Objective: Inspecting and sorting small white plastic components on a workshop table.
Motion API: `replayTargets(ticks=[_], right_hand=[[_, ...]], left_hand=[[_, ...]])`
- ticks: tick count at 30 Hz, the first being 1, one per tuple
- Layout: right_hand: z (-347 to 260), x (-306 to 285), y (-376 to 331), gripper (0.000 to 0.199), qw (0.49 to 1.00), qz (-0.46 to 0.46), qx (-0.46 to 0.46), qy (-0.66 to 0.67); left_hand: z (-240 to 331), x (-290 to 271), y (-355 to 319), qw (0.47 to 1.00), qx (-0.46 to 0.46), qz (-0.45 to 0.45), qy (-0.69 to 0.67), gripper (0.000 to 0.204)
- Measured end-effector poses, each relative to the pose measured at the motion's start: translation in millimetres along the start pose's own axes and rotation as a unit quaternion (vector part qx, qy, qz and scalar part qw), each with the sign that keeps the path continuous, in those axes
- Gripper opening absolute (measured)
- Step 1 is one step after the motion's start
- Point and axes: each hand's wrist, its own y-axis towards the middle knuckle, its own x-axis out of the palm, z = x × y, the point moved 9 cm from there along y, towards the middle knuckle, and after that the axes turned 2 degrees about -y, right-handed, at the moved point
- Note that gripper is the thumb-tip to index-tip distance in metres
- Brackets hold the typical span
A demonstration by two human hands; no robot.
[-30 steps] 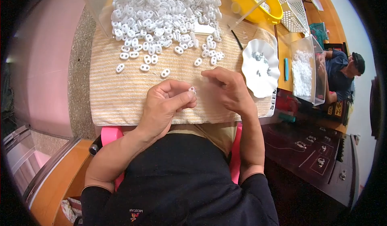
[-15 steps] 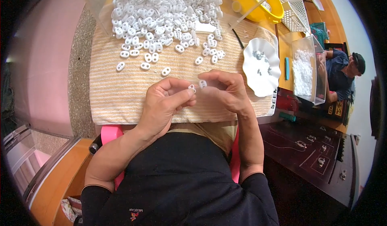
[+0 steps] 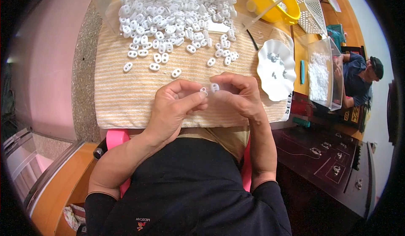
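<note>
Over the towel [image 3: 122,97], my left hand [image 3: 174,107] pinches a small white plastic piece with ring-like loops [image 3: 203,91] between thumb and forefinger. Right beside it, my right hand [image 3: 242,96] grips an oval white two-hole plastic piece [image 3: 214,87] by its edge. The two pieces face each other with a narrow gap between them. Just beyond my hands lie several loose two-hole pieces like it, one of them [image 3: 176,72] closest to my left hand. Farther back they build up into a large heap [image 3: 168,12].
A wavy-rimmed white dish [image 3: 287,89] with small grey bits stands at the right. Behind it are a yellow basin [image 3: 270,16] and a white perforated basket [image 3: 314,14]. A clear box of white parts [image 3: 318,78] stands farther right, near a seated person [image 3: 356,76].
Both hands keep their pinches on the same pieces, almost still. The whole scene has shifted slightly to the right in view.
</note>
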Motion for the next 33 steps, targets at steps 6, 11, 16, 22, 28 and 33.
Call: replayTargets(ticks=[6,11,16,22,28,33], right_hand=[[0,1,0,0.028,0.999,0.003,0.021,0.027],[1,2,0,0.029,1.000,-0.002,0.012,0.021],[1,3,1,0.029,1.000,-0.003,0.009,0.011],[2,8,1,0.028,0.999,-0.012,0.002,0.046],[0,12,2,0.027,0.999,-0.026,-0.004,0.038],[0,13,2,0.028,0.999,-0.031,-0.001,0.023]], left_hand=[[0,-2,0,1.000,-0.001,0.004,-0.004,0.016],[1,-1,0,1.000,0.003,0.000,-0.005,0.016],[0,0,1,1.000,0.011,-0.008,-0.010,0.016],[2,1,0,1.000,0.012,0.001,-0.010,0.015],[0,3,0,1.000,0.008,-0.006,-0.010,0.015],[-1,2,0,1.000,0.006,-0.002,-0.010,0.015]])
